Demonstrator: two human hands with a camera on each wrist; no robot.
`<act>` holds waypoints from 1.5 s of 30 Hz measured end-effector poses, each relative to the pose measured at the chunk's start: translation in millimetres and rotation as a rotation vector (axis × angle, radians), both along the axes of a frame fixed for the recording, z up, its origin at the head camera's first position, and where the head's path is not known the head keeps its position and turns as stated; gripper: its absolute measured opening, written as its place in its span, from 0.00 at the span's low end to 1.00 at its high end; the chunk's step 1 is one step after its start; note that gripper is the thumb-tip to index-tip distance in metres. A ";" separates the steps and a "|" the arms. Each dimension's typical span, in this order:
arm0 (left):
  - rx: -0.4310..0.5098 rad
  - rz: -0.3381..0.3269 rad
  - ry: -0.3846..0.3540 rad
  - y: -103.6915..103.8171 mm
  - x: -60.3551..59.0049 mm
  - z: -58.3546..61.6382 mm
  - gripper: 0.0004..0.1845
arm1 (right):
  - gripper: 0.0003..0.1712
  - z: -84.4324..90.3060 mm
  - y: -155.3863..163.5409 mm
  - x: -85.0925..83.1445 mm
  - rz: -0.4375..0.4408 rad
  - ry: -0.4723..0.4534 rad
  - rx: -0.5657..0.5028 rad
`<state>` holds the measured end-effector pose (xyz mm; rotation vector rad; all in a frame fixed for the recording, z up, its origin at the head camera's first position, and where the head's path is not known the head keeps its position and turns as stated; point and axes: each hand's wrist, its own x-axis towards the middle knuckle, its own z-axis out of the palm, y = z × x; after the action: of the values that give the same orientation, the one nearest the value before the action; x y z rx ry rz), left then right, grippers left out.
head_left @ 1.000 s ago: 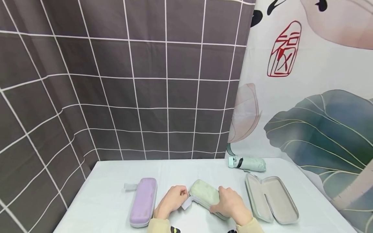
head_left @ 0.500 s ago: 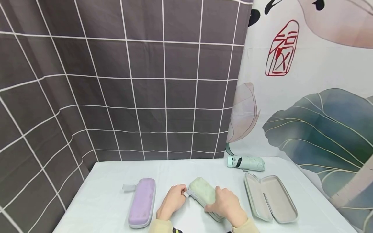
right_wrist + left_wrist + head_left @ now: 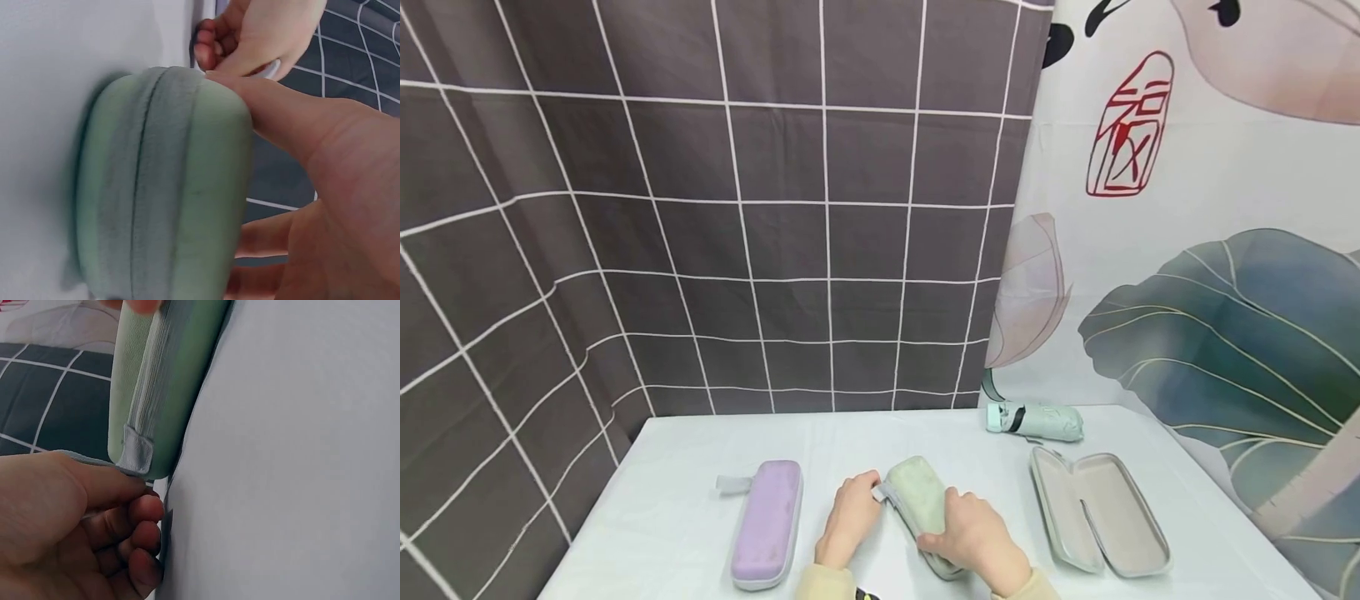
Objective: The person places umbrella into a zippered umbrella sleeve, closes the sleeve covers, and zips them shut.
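Note:
A pale green zip case (image 3: 917, 487) lies slanted on the white table, closed, with a grey band around its side. My right hand (image 3: 976, 533) grips it from the right, thumb on the near side and fingers over the far side. At the case's left end, my left hand (image 3: 853, 510) pinches the grey strap (image 3: 880, 493) between thumb and forefinger. In the left wrist view the strap's stitched tab (image 3: 137, 450) sits at the end of the zip. The right wrist view shows the rounded end of the case (image 3: 212, 187) close up, under my right thumb.
A purple zip case (image 3: 767, 525) with a grey strap lies closed to the left. To the right an open case (image 3: 1123, 517) shows its beige inside. A folded mint umbrella (image 3: 1045, 422) lies at the back right, before the hanging cloth.
The green case has turned, its near end swinging left with my right hand. My left hand has taken the strap, which hung loose toward me a second ago.

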<state>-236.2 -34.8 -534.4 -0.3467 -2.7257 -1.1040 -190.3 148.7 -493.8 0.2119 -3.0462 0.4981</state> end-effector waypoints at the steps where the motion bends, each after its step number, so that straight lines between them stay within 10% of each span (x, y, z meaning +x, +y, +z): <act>1: 0.001 0.004 0.007 1.1 -0.3 -0.4 0.11 | 0.40 -0.9 -0.5 -0.2 -0.004 0.015 -0.001; 14: 0.075 -0.019 -0.077 9.8 -7.2 2.7 0.08 | 0.39 -9.4 -3.4 -3.8 -0.045 0.121 -0.021; 21: 0.089 -0.159 -0.059 15.2 -13.9 1.6 0.14 | 0.41 -14.0 -10.5 -9.4 -0.087 0.154 -0.038; 45: 0.104 -0.170 -0.195 15.2 -1.6 2.3 0.11 | 0.43 -15.1 -15.9 -11.1 -0.143 0.122 -0.032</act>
<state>-237.8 -19.6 -532.1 -0.4860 -2.8340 -1.3870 -201.4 132.8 -508.9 0.0214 -2.9056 0.5034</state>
